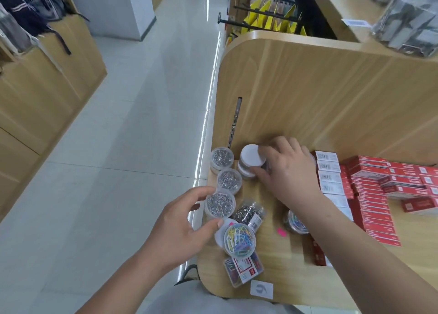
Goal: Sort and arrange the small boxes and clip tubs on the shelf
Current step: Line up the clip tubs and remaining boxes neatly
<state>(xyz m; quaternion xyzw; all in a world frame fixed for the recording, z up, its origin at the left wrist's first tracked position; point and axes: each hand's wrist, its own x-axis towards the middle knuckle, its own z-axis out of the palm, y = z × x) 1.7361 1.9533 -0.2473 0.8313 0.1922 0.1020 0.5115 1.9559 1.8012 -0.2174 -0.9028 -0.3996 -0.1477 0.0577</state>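
My left hand (182, 221) curls around a clear tub of silver clips (220, 205) at the shelf's left edge, thumb and fingers on its sides. Two more silver-clip tubs (229, 180) (221, 158) stand in a row behind it. My right hand (286, 169) grips a stack of white-lidded tubs (251, 159) near the back wall. A tub of coloured clips (239, 239) stands in front, a dark-clip tub (250, 213) lies on its side, and another coloured tub (296, 222) shows under my right forearm. Red and white small boxes (369, 195) fill the right side.
The wooden shelf (279, 266) has a curved back wall (308, 95) and rounded front corner. A flat clear box of clips (244, 270) lies near the front edge, beside a white label (261, 288). A pink scrap (282, 232) lies mid-shelf. The tiled aisle (118, 147) runs to the left.
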